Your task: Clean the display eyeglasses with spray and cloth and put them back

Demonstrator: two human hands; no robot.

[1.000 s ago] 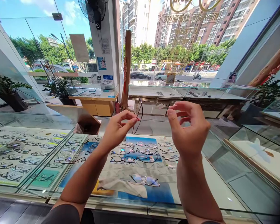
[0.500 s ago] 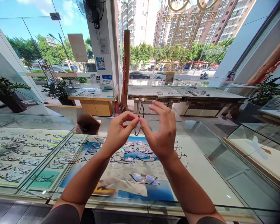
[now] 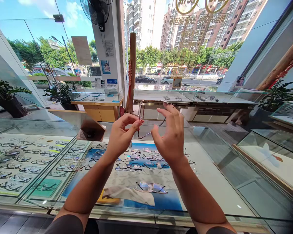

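Glass display counter point(image 3: 222, 182) fills the lower frame. Its top is bare apart from one pair of spectacles point(image 3: 151, 187) lying lens-down just beside a pale cleaning cloth point(image 3: 132, 195), both close to the near edge, within easy reach. Under the glass, rows of display frames point(image 3: 136, 161) lie flat, lined up for viewing from above. A second case of frames point(image 3: 19, 162) stands to the left. A wall fan point(image 3: 95, 9) hangs on the pillar behind.

Both hands are raised above the counter at chest height, against the bright window — likely so the thin wire shows clearly against the light.

Left hand point(image 3: 120, 136): thumb and forefinger pressed together, pinching the thin metal eyeglass frame point(image 3: 143, 113) at its near corner, which steadies it.

Right hand point(image 3: 172, 138): fingers loosely curled and partly spread. The upper fingertips point(image 3: 165, 104) touch the frame's top bar; the thumb sits below, near the dangling temple arm point(image 3: 156, 127). Whether the thumb actually bears on the wire, I cannot tell.

The frame hangs in the air between the two hands, well above the glass and tilted, with the temple swinging down and to the right.
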